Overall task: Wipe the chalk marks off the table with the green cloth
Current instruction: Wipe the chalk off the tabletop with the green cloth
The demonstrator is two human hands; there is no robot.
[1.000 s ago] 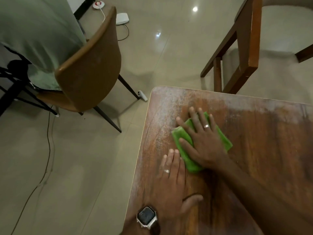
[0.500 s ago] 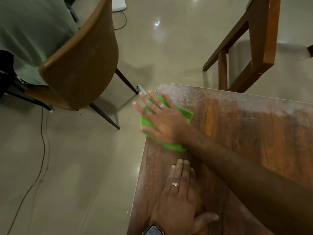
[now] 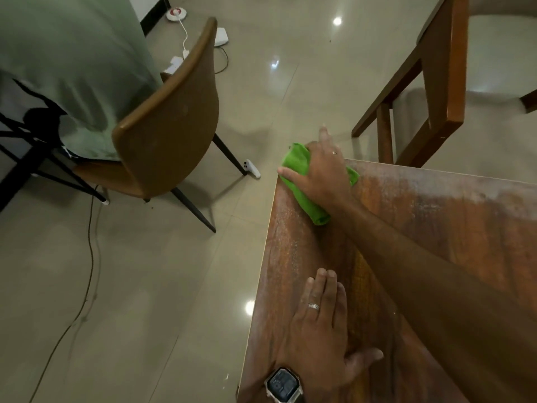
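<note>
Well, I see the wooden table filling the lower right, its far edge still hazy with whitish chalk marks. My right hand lies flat with spread fingers on the green cloth, pressing it down at the table's far left corner, where part of the cloth hangs past the edge. My left hand rests palm-down, fingers straight, near the table's left edge, well apart from the right; it wears a ring and a wristwatch. Beyond the table is glossy tiled floor, a brown chair with black legs, a wooden chair, and a dark cable trailing across the tiles.
</note>
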